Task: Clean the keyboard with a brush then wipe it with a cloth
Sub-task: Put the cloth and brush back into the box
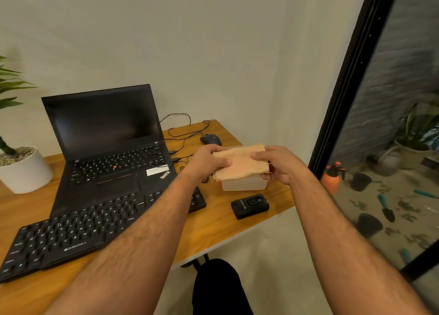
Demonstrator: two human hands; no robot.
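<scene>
A folded peach cloth (240, 165) is held above a white box (244, 184) at the right end of the wooden desk (221, 231). My left hand (206, 161) grips its left edge and my right hand (278, 164) grips its right edge. A small red-brown thing, too hidden to name, shows at my right palm. The black external keyboard (71, 234) lies at the desk's front left, its right end crossed by my left forearm. No brush can be seen.
An open black laptop (107, 143) stands behind the keyboard. A white plant pot (23, 172) is far left. A black mouse (210, 139) and cables lie at the back, a small black device (250, 205) near the right edge. A glass door is to the right.
</scene>
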